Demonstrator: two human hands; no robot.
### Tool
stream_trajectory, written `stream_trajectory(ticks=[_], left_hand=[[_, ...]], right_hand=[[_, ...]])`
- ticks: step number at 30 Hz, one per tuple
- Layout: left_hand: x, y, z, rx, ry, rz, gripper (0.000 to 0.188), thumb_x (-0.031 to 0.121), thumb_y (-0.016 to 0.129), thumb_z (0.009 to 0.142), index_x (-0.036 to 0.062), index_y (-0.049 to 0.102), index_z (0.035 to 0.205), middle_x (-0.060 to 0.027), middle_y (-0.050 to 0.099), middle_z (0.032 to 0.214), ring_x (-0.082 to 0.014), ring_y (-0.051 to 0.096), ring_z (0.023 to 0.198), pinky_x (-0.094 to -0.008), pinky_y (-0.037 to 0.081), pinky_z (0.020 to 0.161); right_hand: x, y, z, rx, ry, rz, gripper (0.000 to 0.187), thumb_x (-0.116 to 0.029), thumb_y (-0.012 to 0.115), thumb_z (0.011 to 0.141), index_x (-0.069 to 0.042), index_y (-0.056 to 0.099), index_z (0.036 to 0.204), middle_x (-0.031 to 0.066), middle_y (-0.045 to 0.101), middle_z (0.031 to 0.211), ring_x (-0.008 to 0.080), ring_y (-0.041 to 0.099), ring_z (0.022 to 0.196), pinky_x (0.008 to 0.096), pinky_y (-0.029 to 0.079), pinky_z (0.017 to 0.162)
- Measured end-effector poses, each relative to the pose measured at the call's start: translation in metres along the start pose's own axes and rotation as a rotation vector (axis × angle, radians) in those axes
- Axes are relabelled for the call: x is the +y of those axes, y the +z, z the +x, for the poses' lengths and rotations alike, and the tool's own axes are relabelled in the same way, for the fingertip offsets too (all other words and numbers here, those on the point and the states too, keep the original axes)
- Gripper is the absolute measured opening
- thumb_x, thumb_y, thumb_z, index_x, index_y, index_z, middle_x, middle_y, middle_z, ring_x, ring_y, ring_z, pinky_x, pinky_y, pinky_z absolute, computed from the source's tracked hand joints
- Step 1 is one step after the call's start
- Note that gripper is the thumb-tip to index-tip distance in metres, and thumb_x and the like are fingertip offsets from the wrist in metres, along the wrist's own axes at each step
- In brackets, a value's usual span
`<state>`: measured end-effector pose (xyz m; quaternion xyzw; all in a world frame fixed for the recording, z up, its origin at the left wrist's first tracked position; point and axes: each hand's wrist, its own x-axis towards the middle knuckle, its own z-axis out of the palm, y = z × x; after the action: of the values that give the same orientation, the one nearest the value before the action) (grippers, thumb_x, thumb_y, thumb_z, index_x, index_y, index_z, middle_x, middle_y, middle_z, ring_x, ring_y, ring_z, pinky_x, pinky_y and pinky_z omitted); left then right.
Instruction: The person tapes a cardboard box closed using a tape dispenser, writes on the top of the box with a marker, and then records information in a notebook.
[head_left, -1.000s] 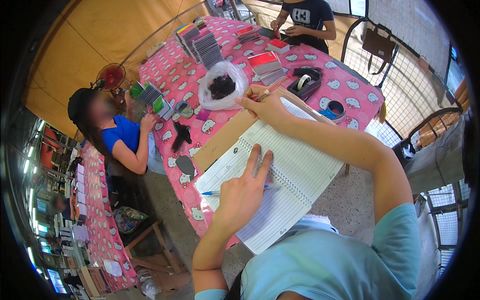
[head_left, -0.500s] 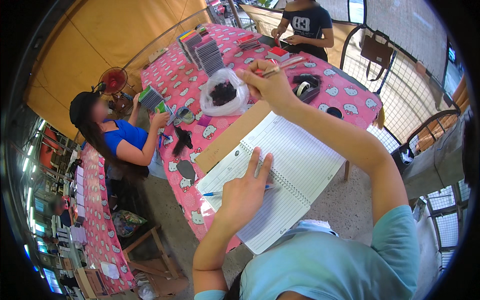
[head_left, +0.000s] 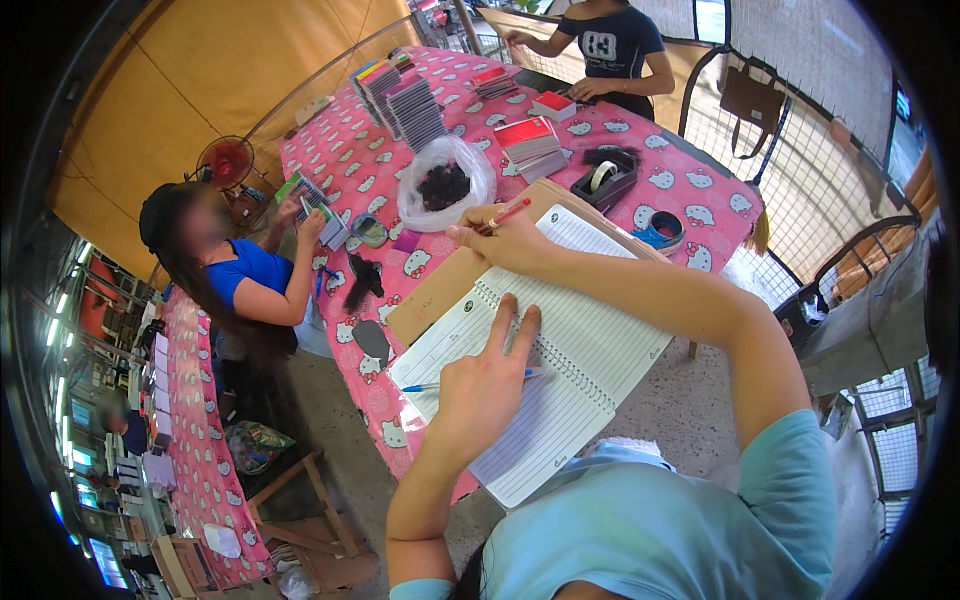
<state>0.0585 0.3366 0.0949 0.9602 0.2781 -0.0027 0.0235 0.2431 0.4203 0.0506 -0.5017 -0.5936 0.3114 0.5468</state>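
The notebook is lying open on the cardboard, its near side overhanging the table's edge. The left hand is pressing across the spiral, two fingers spreading; the blue pen is passing beneath it, and whether hidden fingers are gripping it, I cannot tell. The right hand is gripping the red pen over the notebook's far edge. The bag is sitting just beyond, leaving that hand little room; the dispenser and tape roll are flanking the cardboard's right side.
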Motion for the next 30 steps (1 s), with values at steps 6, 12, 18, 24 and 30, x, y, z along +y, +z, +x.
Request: stream_trajectory(ticks=[6,12,18,24,30], left_hand=[[-0.001,0.001,-0.002,0.007,-0.008,-0.008,0.067,0.011,0.061,0.08,0.0177,0.039,0.144,-0.0141,0.039,0.148,-0.0324,0.068,0.067,-0.0408,0.056,0.056],[0.0,0.001,-0.002,0.025,0.005,-0.012,0.068,0.012,0.062,0.08,0.0176,0.038,0.143,-0.0138,0.038,0.148,-0.0324,0.068,0.066,-0.04,0.056,0.055],[0.001,-0.001,-0.002,0.007,-0.003,-0.018,0.07,0.013,0.064,0.079,0.0176,0.038,0.144,-0.0138,0.038,0.148,-0.0326,0.068,0.066,-0.0403,0.056,0.056],[0.001,0.0,-0.002,0.011,-0.003,-0.02,0.069,0.014,0.064,0.081,0.0178,0.038,0.144,-0.0138,0.037,0.149,-0.0332,0.068,0.069,-0.041,0.056,0.057],[0.0,0.006,-0.004,0.026,-0.002,0.004,0.068,0.015,0.063,0.081,0.0187,0.038,0.144,-0.0138,0.037,0.149,-0.0329,0.069,0.069,-0.0416,0.056,0.057]], right_hand=[[-0.009,-0.002,-0.006,-0.074,0.023,0.037,0.043,-0.042,0.056,0.096,-0.001,0.061,0.083,0.0007,0.052,0.061,0.0067,0.048,0.057,0.0261,0.038,0.053],[-0.008,-0.006,-0.005,-0.069,0.071,0.045,0.042,-0.042,0.057,0.096,-0.002,0.061,0.086,0.0013,0.054,0.063,0.0068,0.05,0.058,0.025,0.041,0.054],[-0.006,-0.006,-0.005,-0.088,0.061,0.09,0.038,-0.038,0.059,0.095,-0.001,0.061,0.086,0.0018,0.056,0.064,0.0072,0.052,0.06,0.0249,0.043,0.056],[-0.003,-0.002,-0.004,-0.065,0.043,-0.012,0.036,-0.034,0.06,0.095,0.0,0.061,0.084,0.003,0.058,0.065,0.0075,0.055,0.061,0.0251,0.046,0.056],[-0.005,0.0,-0.006,-0.059,0.054,-0.052,0.038,-0.035,0.058,0.096,0.0,0.062,0.085,0.0039,0.059,0.065,0.0083,0.056,0.06,0.0258,0.047,0.054]])
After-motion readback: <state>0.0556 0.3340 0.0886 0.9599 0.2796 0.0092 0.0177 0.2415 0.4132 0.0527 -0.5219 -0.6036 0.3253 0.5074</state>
